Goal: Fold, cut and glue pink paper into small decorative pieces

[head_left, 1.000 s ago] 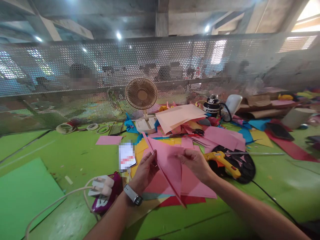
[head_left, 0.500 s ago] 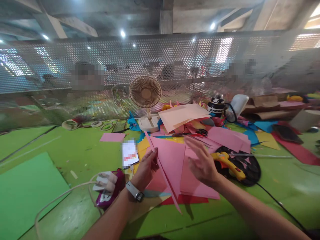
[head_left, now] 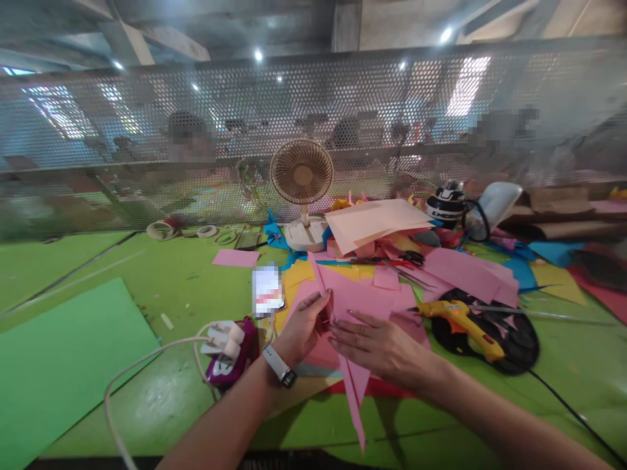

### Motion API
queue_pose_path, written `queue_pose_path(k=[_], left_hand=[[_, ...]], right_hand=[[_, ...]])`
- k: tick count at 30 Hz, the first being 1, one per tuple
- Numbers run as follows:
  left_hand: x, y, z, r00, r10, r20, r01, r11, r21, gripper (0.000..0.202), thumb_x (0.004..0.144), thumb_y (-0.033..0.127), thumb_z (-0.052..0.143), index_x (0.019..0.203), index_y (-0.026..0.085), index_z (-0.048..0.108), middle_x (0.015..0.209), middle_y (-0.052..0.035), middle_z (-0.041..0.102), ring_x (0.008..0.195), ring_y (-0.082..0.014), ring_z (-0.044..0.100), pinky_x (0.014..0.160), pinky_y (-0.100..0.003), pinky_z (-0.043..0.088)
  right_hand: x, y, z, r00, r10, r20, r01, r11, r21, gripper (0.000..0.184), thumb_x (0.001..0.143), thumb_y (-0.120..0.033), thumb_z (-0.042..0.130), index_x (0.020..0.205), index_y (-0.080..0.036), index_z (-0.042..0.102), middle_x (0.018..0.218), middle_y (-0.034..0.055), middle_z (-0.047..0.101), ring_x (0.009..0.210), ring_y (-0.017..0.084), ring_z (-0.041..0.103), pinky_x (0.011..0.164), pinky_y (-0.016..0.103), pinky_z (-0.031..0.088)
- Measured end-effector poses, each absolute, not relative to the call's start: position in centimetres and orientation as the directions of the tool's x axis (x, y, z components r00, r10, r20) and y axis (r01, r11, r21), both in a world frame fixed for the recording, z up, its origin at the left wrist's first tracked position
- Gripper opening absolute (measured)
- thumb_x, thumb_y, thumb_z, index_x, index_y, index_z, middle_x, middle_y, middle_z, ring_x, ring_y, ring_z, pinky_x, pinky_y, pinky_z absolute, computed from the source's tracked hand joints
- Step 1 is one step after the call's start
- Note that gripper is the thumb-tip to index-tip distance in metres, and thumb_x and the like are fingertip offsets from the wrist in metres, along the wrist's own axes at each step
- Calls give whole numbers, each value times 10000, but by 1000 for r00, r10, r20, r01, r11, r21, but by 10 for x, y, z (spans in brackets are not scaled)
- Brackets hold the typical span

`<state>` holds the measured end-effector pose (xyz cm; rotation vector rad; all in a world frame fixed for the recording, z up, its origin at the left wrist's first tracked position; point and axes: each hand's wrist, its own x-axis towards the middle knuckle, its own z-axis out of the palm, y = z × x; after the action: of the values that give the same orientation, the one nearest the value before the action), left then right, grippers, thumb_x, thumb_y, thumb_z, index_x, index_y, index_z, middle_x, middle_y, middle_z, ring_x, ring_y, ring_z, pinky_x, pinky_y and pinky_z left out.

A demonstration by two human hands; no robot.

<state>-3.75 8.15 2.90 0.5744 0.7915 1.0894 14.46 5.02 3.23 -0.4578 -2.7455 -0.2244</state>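
Note:
A folded pink paper sheet [head_left: 360, 297] is raised just above a pile of pink and red sheets on the green table [head_left: 147, 294]. My left hand [head_left: 306, 326], with a watch on its wrist, pinches the fold's left edge. My right hand [head_left: 379, 346] lies flat on the paper with fingers stretched out, pressing along the crease. A long pointed end of the pink paper hangs down toward me below my right hand.
A yellow glue gun [head_left: 463, 320] rests on a black pad at the right. A phone [head_left: 268, 292], a purple power strip with plugs [head_left: 228, 349], a small desk fan [head_left: 301, 189], scissors [head_left: 404, 259], tape rolls [head_left: 161, 230] and a perforated metal screen surround the paper.
My right hand let go of the paper's top, swung across and now lies flat on it. The pink sheet folded narrower and lower. The camera tipped slightly up and left.

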Motion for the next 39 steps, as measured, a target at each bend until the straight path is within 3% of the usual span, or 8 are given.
queue_pose_path(k=[5, 11, 17, 23, 29, 33, 35, 39], left_hand=[[-37, 81, 28, 251, 930, -269, -539, 365, 759, 206, 649, 286, 742, 751, 159, 617, 590, 41, 579, 493, -69, 514, 483, -187, 381], [-35, 78, 27, 267, 947, -180, -546, 303, 781, 205, 660, 298, 737, 718, 147, 612, 598, 29, 567, 510, -80, 514, 529, -211, 424], [-32, 67, 33, 327, 942, -74, -397, 208, 894, 196, 738, 340, 657, 764, 147, 631, 619, 10, 549, 551, -98, 509, 583, -244, 452], [-29, 60, 37, 364, 930, -54, -283, 166, 945, 222, 738, 363, 641, 699, 144, 631, 618, 1, 538, 593, -116, 505, 625, -254, 444], [-25, 52, 41, 413, 910, -36, -237, 145, 961, 199, 778, 325, 604, 709, 139, 620, 646, -1, 537, 617, -103, 472, 608, -211, 420], [-27, 57, 39, 337, 938, -78, -346, 200, 916, 192, 770, 332, 619, 712, 151, 587, 590, 22, 517, 549, -89, 473, 550, -200, 418], [-30, 63, 37, 263, 957, -120, -429, 227, 874, 208, 743, 350, 647, 701, 160, 572, 564, 36, 523, 497, -81, 475, 517, -202, 419], [-36, 73, 35, 201, 951, -233, -526, 306, 793, 228, 679, 343, 709, 798, 181, 600, 689, 19, 622, 549, -105, 567, 504, -213, 443]], right_hand=[[147, 51, 32, -825, 301, 478, 330, 944, -25, 349, 890, -89, 332, 1161, -133, 547, 1167, 104, 615, 1123, 158, 534, 1005, 400, 380], [145, 50, 32, -710, 441, 549, 347, 897, -272, 254, 892, -161, 372, 985, -173, 608, 883, 82, 699, 847, 145, 643, 839, 312, 469], [143, 45, 44, -524, 812, 256, 523, 545, -656, 146, 850, -311, 530, 845, -209, 635, 747, 12, 695, 669, 141, 639, 595, 211, 449], [142, 46, 45, -488, 863, 128, 450, 374, -811, 151, 818, -325, 548, 798, -194, 619, 659, -19, 679, 569, 137, 607, 526, 207, 419], [139, 48, 32, -450, 881, 148, 427, 358, -830, 175, 789, -264, 548, 662, -169, 623, 562, -40, 604, 503, 114, 535, 442, 192, 351], [141, 47, 41, -591, 769, 244, 331, 507, -796, 187, 842, -238, 485, 867, -184, 663, 769, -1, 692, 686, 140, 623, 620, 223, 476], [145, 47, 49, -712, 601, 364, 279, 718, -638, 233, 819, -161, 486, 976, -199, 654, 926, 31, 699, 883, 158, 626, 815, 286, 468], [156, 48, 61, -857, 354, 375, 299, 933, -198, 469, 738, -50, 480, 1166, -223, 567, 1258, 66, 553, 1241, 204, 405, 1062, 482, 225]])
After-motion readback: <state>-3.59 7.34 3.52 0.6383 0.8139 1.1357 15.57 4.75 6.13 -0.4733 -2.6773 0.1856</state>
